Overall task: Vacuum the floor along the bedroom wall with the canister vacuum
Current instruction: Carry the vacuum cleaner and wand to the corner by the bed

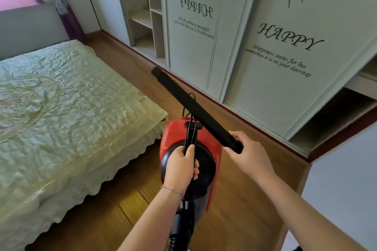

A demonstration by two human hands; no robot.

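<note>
A red and black canister vacuum (212, 149) hangs above the wooden floor (244, 199), between the bed and the wardrobe. My left hand (181, 167) grips its top together with loops of the black power cord (190, 130); the plug (184, 204) dangles below my wrist. My right hand (247, 151) holds the near end of a long black wand tube (193, 106), which points forward and left, in the air, toward the wardrobe base. The hose (179, 228) hangs below the canister.
A bed (61, 118) with a pale green quilted cover fills the left. Pale sliding wardrobe doors (275, 67) with "HAPPY" lettering line the right, with open shelves (146, 22) between them. A white wall corner (342, 189) juts in at lower right. A narrow floor strip runs between bed and wardrobe.
</note>
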